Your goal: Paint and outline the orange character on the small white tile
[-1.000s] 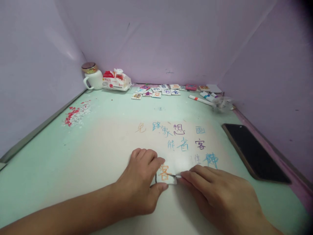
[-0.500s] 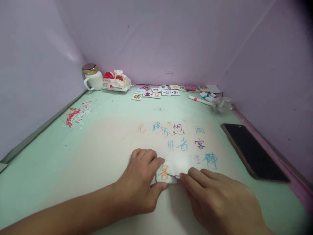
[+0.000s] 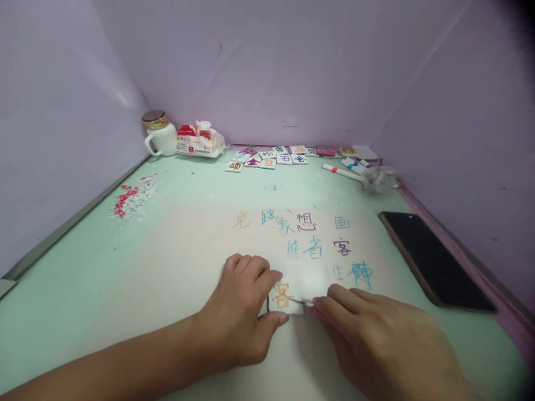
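A small white tile (image 3: 296, 307) with an orange character lies on the pale table at the front centre. My left hand (image 3: 247, 309) grips it between thumb and index finger, at its bottom and top edges. My right hand (image 3: 376, 340) is closed around a thin tool (image 3: 307, 303) whose dark, narrow tip rests on or just above the orange strokes. Most of the tool is hidden in the fingers. Blue, purple and orange characters are written on the tabletop beyond the hands.
A dark phone (image 3: 437, 262) lies at the right. Along the back stand a lidded white mug (image 3: 163, 139), a tissue pack (image 3: 199, 142), several character tiles (image 3: 267, 164), markers (image 3: 343, 173) and a crumpled clear wrapper (image 3: 378, 179). Red and white crumbs (image 3: 131, 196) lie at the left.
My right hand and the tool have shifted very slightly to the right. My left hand keeps its hold on the tile.
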`<state>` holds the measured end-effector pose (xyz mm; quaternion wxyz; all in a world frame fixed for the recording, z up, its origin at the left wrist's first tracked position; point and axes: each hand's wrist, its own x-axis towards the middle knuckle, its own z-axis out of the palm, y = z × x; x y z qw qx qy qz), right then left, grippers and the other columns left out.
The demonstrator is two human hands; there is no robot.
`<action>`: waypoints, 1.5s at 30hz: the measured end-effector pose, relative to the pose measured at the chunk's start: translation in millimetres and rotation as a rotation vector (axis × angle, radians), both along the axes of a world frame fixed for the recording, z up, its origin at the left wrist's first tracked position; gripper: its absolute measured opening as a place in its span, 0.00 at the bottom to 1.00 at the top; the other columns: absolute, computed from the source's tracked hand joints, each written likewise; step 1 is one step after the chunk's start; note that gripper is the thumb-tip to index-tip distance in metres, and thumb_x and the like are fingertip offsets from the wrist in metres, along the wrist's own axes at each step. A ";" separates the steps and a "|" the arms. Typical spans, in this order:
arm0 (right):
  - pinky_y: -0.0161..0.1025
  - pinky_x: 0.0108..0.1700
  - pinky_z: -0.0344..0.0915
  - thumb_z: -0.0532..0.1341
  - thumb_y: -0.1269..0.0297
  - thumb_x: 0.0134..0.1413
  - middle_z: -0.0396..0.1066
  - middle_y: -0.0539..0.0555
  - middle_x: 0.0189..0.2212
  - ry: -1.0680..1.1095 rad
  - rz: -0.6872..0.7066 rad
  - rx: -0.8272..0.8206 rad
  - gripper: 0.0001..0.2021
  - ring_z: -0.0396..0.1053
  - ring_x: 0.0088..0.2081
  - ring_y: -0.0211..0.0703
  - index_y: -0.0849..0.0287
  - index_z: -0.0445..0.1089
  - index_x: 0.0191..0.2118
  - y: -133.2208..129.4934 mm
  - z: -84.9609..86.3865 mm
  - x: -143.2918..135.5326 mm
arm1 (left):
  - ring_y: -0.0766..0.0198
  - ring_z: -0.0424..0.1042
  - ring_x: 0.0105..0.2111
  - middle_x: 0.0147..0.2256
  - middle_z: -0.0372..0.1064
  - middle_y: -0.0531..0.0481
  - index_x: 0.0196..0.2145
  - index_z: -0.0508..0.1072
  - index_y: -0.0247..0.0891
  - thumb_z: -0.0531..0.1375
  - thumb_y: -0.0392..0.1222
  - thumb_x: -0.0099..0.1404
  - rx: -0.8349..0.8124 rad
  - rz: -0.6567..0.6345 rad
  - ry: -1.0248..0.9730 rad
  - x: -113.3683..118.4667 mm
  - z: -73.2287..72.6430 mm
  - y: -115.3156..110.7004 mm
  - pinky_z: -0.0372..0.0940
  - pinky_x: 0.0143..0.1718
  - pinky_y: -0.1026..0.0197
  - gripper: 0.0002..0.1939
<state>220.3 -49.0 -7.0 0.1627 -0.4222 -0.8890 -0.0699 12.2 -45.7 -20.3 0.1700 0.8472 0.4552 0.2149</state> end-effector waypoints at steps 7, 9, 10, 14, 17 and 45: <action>0.39 0.22 0.52 0.55 0.66 0.59 0.68 0.46 0.19 0.085 0.011 0.019 0.09 0.68 0.20 0.38 0.53 0.71 0.30 1.8 -5.0 15.2 | 0.52 0.61 0.39 0.39 0.62 0.41 0.45 0.67 0.32 0.58 0.37 0.55 0.030 0.015 -0.051 1.2 -5.8 -0.7 0.56 0.45 0.43 0.18; 0.39 0.22 0.52 0.54 0.67 0.60 0.69 0.46 0.20 0.077 0.034 0.039 0.11 0.68 0.20 0.38 0.54 0.71 0.30 2.0 -4.5 13.6 | 0.51 0.61 0.40 0.39 0.62 0.40 0.45 0.67 0.32 0.58 0.37 0.55 0.035 0.018 -0.056 1.3 -6.0 -1.1 0.56 0.45 0.42 0.18; 0.39 0.22 0.52 0.54 0.68 0.60 0.69 0.46 0.20 0.069 0.034 0.046 0.11 0.68 0.20 0.39 0.54 0.72 0.30 2.1 -4.3 12.4 | 0.51 0.61 0.40 0.39 0.62 0.40 0.45 0.67 0.31 0.58 0.37 0.55 0.037 0.017 -0.057 1.3 -5.9 -1.2 0.56 0.45 0.42 0.19; 0.40 0.22 0.50 0.53 0.69 0.60 0.70 0.46 0.19 0.049 0.032 0.052 0.13 0.67 0.20 0.39 0.54 0.72 0.30 2.2 -5.5 6.9 | 0.51 0.61 0.40 0.39 0.61 0.41 0.45 0.67 0.32 0.58 0.37 0.55 0.040 0.014 -0.059 0.9 -6.5 -1.6 0.55 0.45 0.43 0.19; 0.41 0.22 0.49 0.50 0.68 0.61 0.68 0.47 0.17 0.099 -0.003 0.104 0.17 0.65 0.18 0.40 0.54 0.70 0.23 1.9 -7.7 1.4 | 0.52 0.61 0.39 0.39 0.61 0.42 0.46 0.67 0.33 0.58 0.37 0.55 0.040 0.018 -0.055 0.5 -7.4 -1.9 0.55 0.45 0.44 0.19; 0.41 0.22 0.49 0.49 0.70 0.60 0.65 0.46 0.14 0.121 -0.019 0.143 0.20 0.63 0.16 0.40 0.54 0.67 0.19 3.8 -6.6 -5.1 | 0.53 0.61 0.38 0.39 0.61 0.42 0.45 0.66 0.34 0.58 0.36 0.54 0.047 0.014 -0.066 0.4 -8.4 -1.1 0.54 0.45 0.44 0.19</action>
